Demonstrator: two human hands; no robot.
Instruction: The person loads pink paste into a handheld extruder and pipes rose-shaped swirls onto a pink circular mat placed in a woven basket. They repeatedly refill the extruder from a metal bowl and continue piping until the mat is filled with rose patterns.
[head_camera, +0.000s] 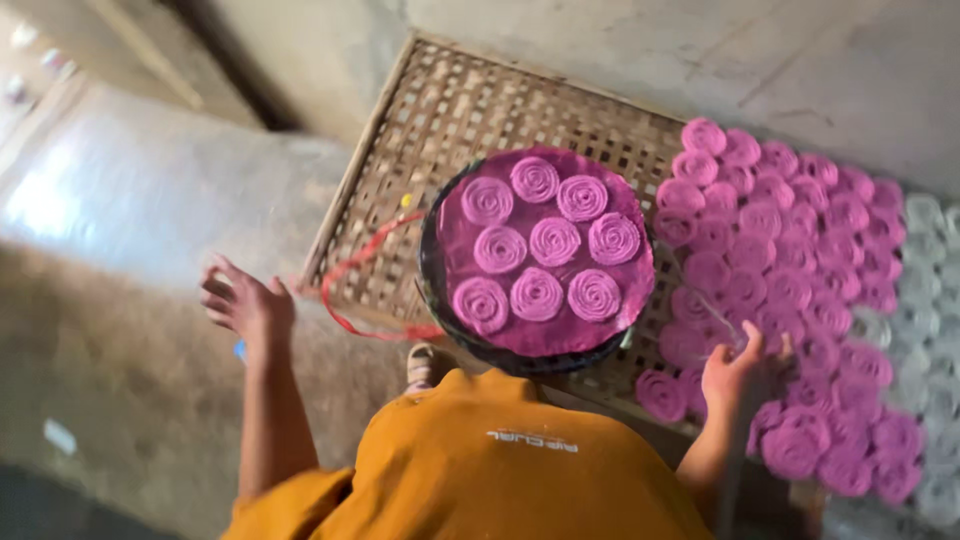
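A round dark tray (432, 290) rests on a woven bamboo mat (440, 110). It is lined with a pink sheet and carries several pink spiral coils (555, 241). My left hand (245, 305) hovers over the ground left of the mat, fingers spread, holding nothing. My right hand (733, 368) rests among many more pink spiral coils (790, 260) laid in rows on the mat's right side. Its fingers are curled down onto them. A thin pale line runs up from that hand, and I cannot tell whether the hand grips anything.
A red string (350, 300) loops over the mat's left edge. Pale white spiral coils (925, 300) lie at the far right. My orange shirt (480, 460) fills the bottom centre. A concrete wall (620, 40) stands behind the mat, with brown ground (110, 350) at left.
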